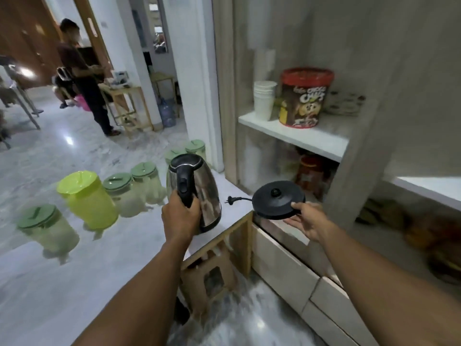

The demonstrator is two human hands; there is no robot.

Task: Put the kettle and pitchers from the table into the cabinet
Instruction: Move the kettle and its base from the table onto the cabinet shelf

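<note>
Glossy, apparently marble floor (74, 151); white walls (189, 71).

Hidden, cropped and blurred parts

The left hand (180, 216) covers the lower part of the kettle (199, 193) handle; the kettle hides part of the pale pitchers (174, 156) behind it. Motion blur smears the clear pitchers (50, 228) on the bench (104, 265) and the items on the lower cabinet shelf (311, 176). The tub (303, 98) lettering is only partly readable. Both forearms run off the bottom edge.

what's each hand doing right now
Left hand: closed on the kettle handle.
Right hand: holding the black kettle base.
</note>
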